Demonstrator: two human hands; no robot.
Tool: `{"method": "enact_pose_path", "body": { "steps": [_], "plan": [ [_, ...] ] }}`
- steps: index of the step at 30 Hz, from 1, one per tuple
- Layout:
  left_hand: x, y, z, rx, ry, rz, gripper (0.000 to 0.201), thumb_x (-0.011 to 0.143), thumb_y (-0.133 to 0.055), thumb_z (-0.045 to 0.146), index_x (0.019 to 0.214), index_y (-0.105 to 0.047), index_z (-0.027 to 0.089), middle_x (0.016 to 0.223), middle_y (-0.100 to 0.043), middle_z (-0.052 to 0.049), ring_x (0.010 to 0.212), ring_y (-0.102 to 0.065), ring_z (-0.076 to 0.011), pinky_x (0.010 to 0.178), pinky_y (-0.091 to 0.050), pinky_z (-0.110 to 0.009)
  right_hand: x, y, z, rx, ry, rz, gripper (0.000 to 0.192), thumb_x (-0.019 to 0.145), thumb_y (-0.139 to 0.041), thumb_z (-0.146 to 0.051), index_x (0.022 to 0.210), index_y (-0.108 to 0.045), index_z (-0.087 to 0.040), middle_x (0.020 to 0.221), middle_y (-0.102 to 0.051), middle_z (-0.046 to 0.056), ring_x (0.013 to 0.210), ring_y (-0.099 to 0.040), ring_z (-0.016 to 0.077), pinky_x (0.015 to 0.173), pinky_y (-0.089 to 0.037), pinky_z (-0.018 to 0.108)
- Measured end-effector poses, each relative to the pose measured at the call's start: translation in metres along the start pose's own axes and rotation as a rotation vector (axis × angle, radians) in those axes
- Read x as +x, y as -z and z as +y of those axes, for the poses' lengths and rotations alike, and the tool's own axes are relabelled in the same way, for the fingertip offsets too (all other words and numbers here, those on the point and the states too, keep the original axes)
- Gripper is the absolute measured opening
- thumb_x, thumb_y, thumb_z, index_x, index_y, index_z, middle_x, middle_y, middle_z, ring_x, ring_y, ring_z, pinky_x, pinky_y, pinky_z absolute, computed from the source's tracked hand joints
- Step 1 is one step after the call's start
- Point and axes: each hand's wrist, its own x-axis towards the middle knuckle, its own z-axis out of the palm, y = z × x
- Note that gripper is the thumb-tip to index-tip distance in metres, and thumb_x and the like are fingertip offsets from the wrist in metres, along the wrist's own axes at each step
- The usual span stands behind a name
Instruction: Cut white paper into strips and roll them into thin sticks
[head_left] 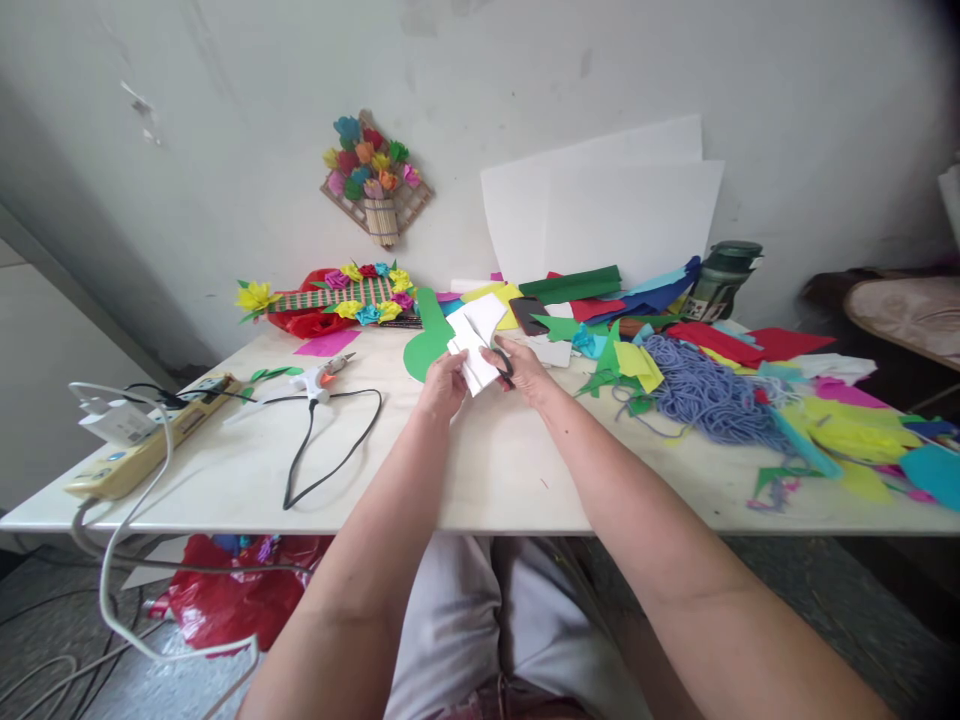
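In the middle of the table my left hand (447,384) pinches the lower left edge of a folded piece of white paper (478,318). My right hand (523,370) is closed round the dark handles of a pair of scissors (507,372) at the paper's right side. The blades are mostly hidden by the paper, and a slit shows in its upper part. Just behind my left hand lies a green paper shape (426,345) with a rounded end. A dark phone-like rectangle (529,316) rests behind the paper.
Left on the table are a glue gun (316,382) with a looped cord and a power strip (150,445). To the right lie blue yarn (705,395), coloured paper scraps (847,430) and a dark green bottle (724,282). A flower-decorated craft (337,295) stands at the back left.
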Motion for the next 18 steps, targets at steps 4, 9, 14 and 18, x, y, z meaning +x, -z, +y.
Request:
{"method": "enact_pose_path", "body": {
  "steps": [4, 9, 14, 18],
  "plan": [
    [0.0001, 0.0003, 0.0000, -0.020, 0.009, -0.013, 0.015, 0.063, -0.063, 0.008, 0.076, -0.058, 0.014, 0.066, -0.065, -0.002, 0.061, -0.063, -0.0140, 0.070, -0.053, -0.027, 0.0015, -0.0006, 0.0001, -0.020, 0.013, 0.002, 0.061, 0.067, -0.071, -0.048, 0.116, -0.057, -0.014, 0.045, -0.041, -0.009, 0.034, -0.034, 0.0049, 0.030, -0.026, 0.017],
    [0.0000, 0.0001, 0.0010, -0.017, 0.015, -0.013, 0.015, 0.064, -0.061, 0.009, 0.078, -0.059, 0.013, 0.067, -0.065, -0.004, 0.068, -0.065, -0.0165, 0.073, -0.053, -0.028, -0.0004, -0.0007, -0.0016, -0.039, 0.040, -0.004, 0.062, 0.068, -0.069, -0.051, 0.118, -0.059, -0.016, 0.045, -0.041, -0.009, 0.034, -0.034, 0.0049, 0.030, -0.026, 0.017],
    [-0.0010, -0.0039, 0.0035, -0.057, 0.024, 0.050, 0.014, 0.065, -0.056, 0.011, 0.078, -0.058, 0.014, 0.062, -0.064, -0.003, 0.067, -0.066, -0.0172, 0.070, -0.054, -0.028, -0.0005, -0.0012, -0.0013, -0.007, 0.022, 0.057, 0.076, 0.067, -0.071, -0.050, 0.131, -0.049, -0.014, 0.048, -0.042, -0.008, 0.035, -0.036, 0.0052, 0.031, -0.029, 0.018],
    [0.0000, -0.0040, 0.0020, -0.011, 0.062, 0.074, 0.013, 0.071, -0.050, 0.017, 0.081, -0.058, 0.015, 0.053, -0.060, -0.001, 0.058, -0.065, -0.0180, 0.060, -0.052, -0.028, 0.0019, -0.0003, 0.0006, -0.002, -0.043, 0.057, 0.081, 0.069, -0.071, -0.048, 0.137, -0.041, -0.015, 0.051, -0.044, -0.007, 0.038, -0.040, 0.0057, 0.033, -0.034, 0.018]
  ]
}}
